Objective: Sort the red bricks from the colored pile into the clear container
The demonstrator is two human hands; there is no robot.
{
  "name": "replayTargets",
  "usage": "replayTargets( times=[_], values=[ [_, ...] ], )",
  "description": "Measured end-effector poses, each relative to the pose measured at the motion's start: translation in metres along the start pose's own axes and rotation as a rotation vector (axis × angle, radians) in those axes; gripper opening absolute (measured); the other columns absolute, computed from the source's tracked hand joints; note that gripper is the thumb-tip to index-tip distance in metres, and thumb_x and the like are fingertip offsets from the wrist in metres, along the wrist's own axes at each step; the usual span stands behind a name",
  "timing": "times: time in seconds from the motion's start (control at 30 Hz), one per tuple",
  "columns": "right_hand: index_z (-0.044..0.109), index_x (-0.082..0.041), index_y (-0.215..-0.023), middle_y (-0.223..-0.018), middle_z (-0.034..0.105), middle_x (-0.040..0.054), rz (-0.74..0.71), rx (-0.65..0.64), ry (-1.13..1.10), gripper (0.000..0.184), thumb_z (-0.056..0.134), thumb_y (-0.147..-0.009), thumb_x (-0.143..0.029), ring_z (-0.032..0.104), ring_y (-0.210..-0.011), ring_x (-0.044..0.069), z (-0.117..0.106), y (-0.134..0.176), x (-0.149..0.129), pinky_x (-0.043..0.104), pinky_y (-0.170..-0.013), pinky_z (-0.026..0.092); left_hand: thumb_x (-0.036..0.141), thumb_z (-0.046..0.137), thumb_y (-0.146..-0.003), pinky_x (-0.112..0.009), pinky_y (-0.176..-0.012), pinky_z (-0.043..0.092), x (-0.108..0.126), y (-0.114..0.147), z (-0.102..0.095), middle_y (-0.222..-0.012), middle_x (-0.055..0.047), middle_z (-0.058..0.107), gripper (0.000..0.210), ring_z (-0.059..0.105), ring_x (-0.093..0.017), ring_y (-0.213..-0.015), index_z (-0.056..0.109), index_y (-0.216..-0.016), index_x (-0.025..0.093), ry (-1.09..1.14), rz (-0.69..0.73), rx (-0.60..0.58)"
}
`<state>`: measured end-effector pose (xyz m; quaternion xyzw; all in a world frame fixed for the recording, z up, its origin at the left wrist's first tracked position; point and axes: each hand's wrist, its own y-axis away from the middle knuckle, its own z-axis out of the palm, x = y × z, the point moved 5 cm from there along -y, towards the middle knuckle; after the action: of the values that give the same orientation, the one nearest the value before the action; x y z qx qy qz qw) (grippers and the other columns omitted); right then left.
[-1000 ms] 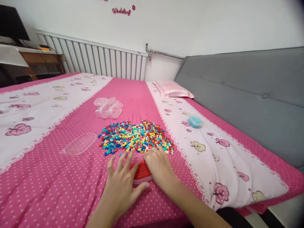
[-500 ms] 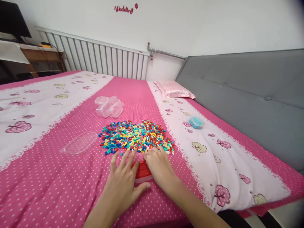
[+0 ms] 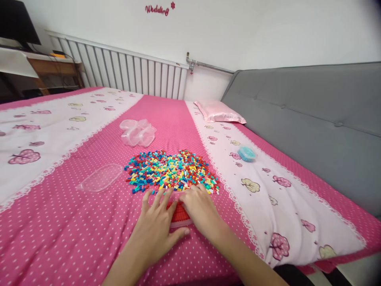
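Observation:
A shallow clear plastic box (image 3: 180, 224) with neat rows of small red bricks (image 3: 180, 213) in it lies on the bed close to me. My left hand (image 3: 159, 220) spans the box's left side, fingers spread toward its far edge and thumb along its near edge, steadying it. Over the right part of the box, my right hand (image 3: 199, 206) is bent with its fingers drawn together at the bricks; its fingertips are hidden, so what they pinch cannot be made out. Just beyond both hands spreads a pile of small multicoloured building bricks (image 3: 171, 169).
A clear lid (image 3: 101, 177) lies left of the pile. Several clear containers (image 3: 138, 133) are heaped behind it. To the right sits a box of light blue pieces (image 3: 247, 153). A pink pillow (image 3: 220, 111) rests near the grey headboard (image 3: 303, 107).
The view has shifted slightly. Both hands stay at the box in nearly the same pose, with only a small movement of the fingers.

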<state>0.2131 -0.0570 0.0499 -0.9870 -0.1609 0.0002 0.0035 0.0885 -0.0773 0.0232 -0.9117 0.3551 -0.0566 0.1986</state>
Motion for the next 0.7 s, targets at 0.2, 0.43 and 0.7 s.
replayTargets(
  times=[0.2, 0.43, 0.7],
  values=[
    [0.078, -0.019, -0.093, -0.097, 0.076, 0.0062, -0.014, 0.013, -0.003, 0.019, 0.061, -0.102, -0.019, 0.064, -0.102, 0.024, 0.004, 0.000, 0.003, 0.036, -0.090, 0.037, 0.075, 0.050, -0.093, -0.057, -0.120, 0.005, -0.003, 0.003, -0.010, -0.154, -0.013, 0.052, 0.070, 0.042, -0.039, -0.139, 0.064, -0.136, 0.021, 0.011, 0.023, 0.059],
    [0.078, -0.020, -0.093, -0.097, 0.076, 0.0051, -0.025, 0.011, 0.000, 0.018, 0.062, -0.102, -0.019, 0.064, -0.102, 0.023, -0.002, 0.002, 0.001, 0.035, -0.090, 0.037, 0.070, 0.056, -0.092, -0.058, -0.120, 0.006, -0.004, 0.007, -0.012, -0.155, -0.013, 0.051, 0.063, 0.041, -0.039, -0.140, 0.065, -0.135, 0.025, 0.020, 0.017, 0.055],
    [0.077, -0.020, -0.092, -0.097, 0.076, 0.0059, 0.011, 0.004, 0.023, 0.022, 0.058, -0.103, -0.018, 0.064, -0.101, 0.023, -0.009, 0.005, 0.007, 0.036, -0.089, 0.037, 0.071, 0.056, -0.091, -0.061, -0.121, 0.009, -0.004, 0.006, -0.011, -0.155, -0.012, 0.052, 0.058, 0.041, -0.040, -0.142, 0.072, -0.123, 0.025, 0.057, -0.045, 0.018]
  ],
)
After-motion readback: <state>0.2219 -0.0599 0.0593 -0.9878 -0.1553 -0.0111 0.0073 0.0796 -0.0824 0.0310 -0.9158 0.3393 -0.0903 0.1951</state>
